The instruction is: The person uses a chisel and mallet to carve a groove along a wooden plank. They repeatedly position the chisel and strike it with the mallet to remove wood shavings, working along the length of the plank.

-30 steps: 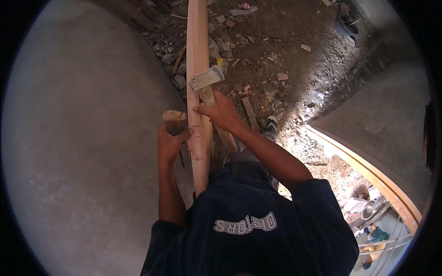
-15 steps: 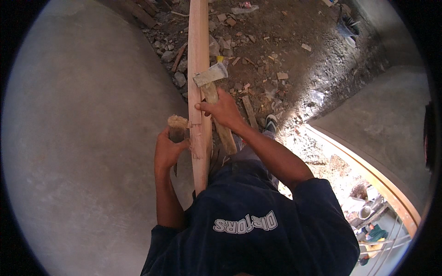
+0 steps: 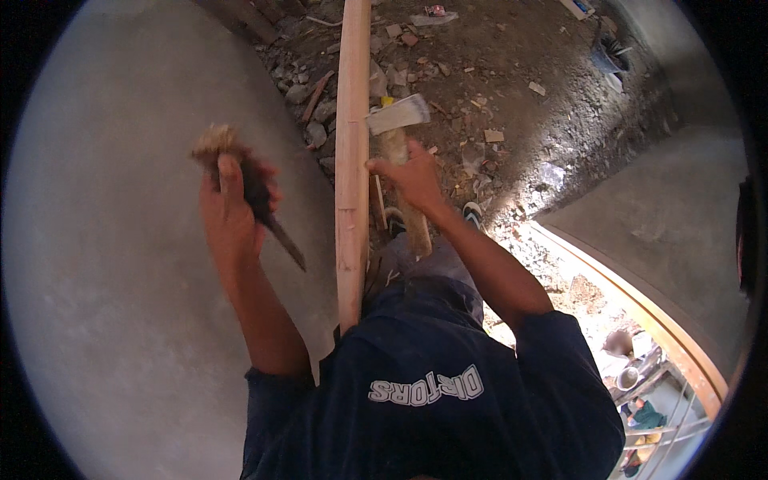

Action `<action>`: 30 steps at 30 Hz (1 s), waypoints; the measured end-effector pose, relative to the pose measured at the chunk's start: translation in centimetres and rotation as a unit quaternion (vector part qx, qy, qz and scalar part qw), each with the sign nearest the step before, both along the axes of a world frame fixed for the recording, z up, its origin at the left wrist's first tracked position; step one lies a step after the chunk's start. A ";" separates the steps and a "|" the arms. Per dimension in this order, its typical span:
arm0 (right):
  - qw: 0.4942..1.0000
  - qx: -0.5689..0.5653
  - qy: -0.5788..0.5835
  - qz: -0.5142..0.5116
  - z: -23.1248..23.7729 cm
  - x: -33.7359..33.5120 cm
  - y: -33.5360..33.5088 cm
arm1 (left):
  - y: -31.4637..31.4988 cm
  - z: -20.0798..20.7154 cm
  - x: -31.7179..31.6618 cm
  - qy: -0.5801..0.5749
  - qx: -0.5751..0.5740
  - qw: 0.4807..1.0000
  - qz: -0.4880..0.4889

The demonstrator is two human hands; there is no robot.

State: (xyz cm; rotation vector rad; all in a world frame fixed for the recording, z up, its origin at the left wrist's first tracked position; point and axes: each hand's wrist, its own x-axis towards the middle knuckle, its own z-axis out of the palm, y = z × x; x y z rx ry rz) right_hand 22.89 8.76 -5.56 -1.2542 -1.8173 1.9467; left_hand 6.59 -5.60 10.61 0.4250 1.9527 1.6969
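Observation:
My left hand (image 3: 224,204) is closed around a chisel (image 3: 282,237) with a frayed wooden handle end. The hand is held out to the left of a long timber beam (image 3: 352,88), apart from it, and the chisel's narrow blade slants down toward the beam. My right hand (image 3: 414,181) grips the wooden handle of a hatchet (image 3: 400,114) just below its pale metal head, with the thumb side close against the beam's right edge. Shallow cut marks (image 3: 347,211) cross the beam's top face. Its near end reaches my waist.
A smooth grey concrete wall (image 3: 120,264) fills the left side. Rubble (image 3: 318,134) and wood scraps cover the dirt floor ahead. A dark bucket (image 3: 610,58) stands far right. A wooden edge strip (image 3: 640,288) curves along the lower right, by a sunlit opening.
My left hand has moved up and left, lifting the chisel away from the beam. The hatchet in my right hand has shifted slightly right. Loose shavings at the cut are gone.

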 end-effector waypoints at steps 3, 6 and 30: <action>0.999 0.021 0.023 -0.038 -0.5 1.7 1.8 | 3.2 -1.4 -0.7 -0.075 0.104 0.991 -0.043; 0.997 -0.013 0.039 -0.071 1.0 2.6 2.7 | 5.5 -3.6 -1.2 -0.170 0.160 0.967 -0.099; 0.997 -0.052 0.017 -0.059 0.3 4.4 2.5 | 6.7 -10.1 -2.3 -0.288 0.148 0.932 -0.162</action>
